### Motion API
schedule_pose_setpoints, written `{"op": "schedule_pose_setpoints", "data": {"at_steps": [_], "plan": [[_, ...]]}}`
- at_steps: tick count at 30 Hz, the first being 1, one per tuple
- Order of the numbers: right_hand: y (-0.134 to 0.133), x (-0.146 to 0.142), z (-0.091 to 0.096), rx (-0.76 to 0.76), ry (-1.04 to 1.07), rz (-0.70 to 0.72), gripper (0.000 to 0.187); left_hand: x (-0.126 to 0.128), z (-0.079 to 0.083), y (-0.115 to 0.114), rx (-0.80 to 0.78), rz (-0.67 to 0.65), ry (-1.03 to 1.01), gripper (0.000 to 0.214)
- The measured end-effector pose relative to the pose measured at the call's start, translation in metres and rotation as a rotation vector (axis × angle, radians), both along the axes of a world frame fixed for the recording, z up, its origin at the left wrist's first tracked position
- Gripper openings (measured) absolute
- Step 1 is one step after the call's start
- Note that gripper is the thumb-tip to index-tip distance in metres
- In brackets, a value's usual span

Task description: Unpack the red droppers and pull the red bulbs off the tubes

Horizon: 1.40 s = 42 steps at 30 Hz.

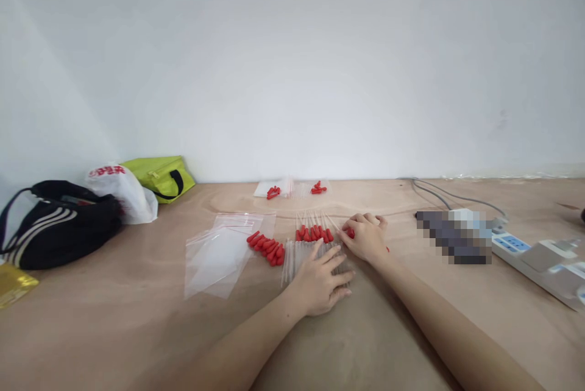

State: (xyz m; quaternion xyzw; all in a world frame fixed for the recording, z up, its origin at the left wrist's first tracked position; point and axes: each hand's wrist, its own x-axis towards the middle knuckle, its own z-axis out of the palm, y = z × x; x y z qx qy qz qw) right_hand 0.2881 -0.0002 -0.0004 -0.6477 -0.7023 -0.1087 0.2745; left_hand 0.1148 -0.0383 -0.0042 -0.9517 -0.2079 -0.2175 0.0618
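Note:
A row of droppers with red rubber bulbs (314,233) lies in front of my hands, their thin clear tubes pointing toward the wall. My left hand (320,281) rests flat, fingers spread, on a bundle of loose clear tubes (289,263). At the right end of the row, my right hand (365,237) has its fingers closed around a dropper (350,232); its red bulb shows under the fingers and its tube slants up to the left. Left of the tubes lies a pile of loose red bulbs (267,246).
Clear zip bags (214,260) lie to the left. Against the wall are bagged droppers (287,187). Farther left sit a black bag (64,226), a white plastic bag (123,190) and a lime-green bag (159,178). On the right are a power strip (525,251) and cables (457,197).

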Motion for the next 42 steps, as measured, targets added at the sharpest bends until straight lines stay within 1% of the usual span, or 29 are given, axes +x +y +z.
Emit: {"op": "schedule_pose_setpoints", "data": {"at_steps": [3, 7, 11, 14, 18, 20, 23, 26, 29, 32, 35, 38, 42], "plan": [[0.006, -0.007, 0.0, -0.04, -0.036, -0.045, 0.026, 0.003, -0.002, 0.001, -0.005, 0.047, -0.008, 0.022], [0.01, -0.011, -0.002, -0.088, -0.076, -0.118, 0.025, 0.008, -0.003, 0.003, -0.004, 0.106, -0.035, 0.023], [0.01, -0.013, -0.002, -0.089, -0.087, -0.134, 0.025, 0.014, -0.004, 0.005, -0.008, 0.125, -0.051, 0.026], [0.009, -0.014, -0.002, -0.035, -0.032, -0.155, 0.024, 0.016, -0.004, 0.003, -0.002, 0.141, -0.072, 0.03], [0.002, -0.011, -0.003, 0.155, 0.068, -0.139, 0.026, 0.007, -0.002, -0.004, 0.048, 0.198, -0.19, 0.029], [-0.006, -0.007, -0.006, 0.251, 0.096, -0.096, 0.026, -0.003, 0.001, -0.007, 0.069, 0.23, -0.261, 0.025], [-0.023, -0.003, -0.013, 0.326, 0.088, 0.019, 0.025, -0.024, 0.005, -0.007, 0.1, 0.291, -0.353, 0.022], [-0.044, -0.003, -0.017, 0.339, 0.077, 0.165, 0.023, -0.047, 0.006, -0.005, 0.155, 0.337, -0.386, 0.023], [-0.062, -0.008, -0.016, 0.301, 0.088, 0.334, 0.019, -0.062, 0.006, -0.005, 0.181, 0.312, -0.323, 0.028], [-0.073, -0.018, -0.013, 0.3, 0.108, 0.45, 0.018, -0.063, 0.006, -0.008, 0.203, 0.207, -0.271, 0.025], [-0.077, -0.029, -0.011, 0.315, 0.128, 0.523, 0.017, -0.055, 0.006, -0.011, 0.19, 0.127, -0.264, 0.018], [-0.076, -0.035, -0.012, 0.306, 0.136, 0.578, 0.016, -0.047, 0.005, -0.014, 0.166, 0.109, -0.271, 0.016], [-0.074, -0.036, -0.015, 0.3, 0.129, 0.57, 0.014, -0.046, 0.004, -0.015, 0.173, 0.134, -0.274, 0.018]]}}
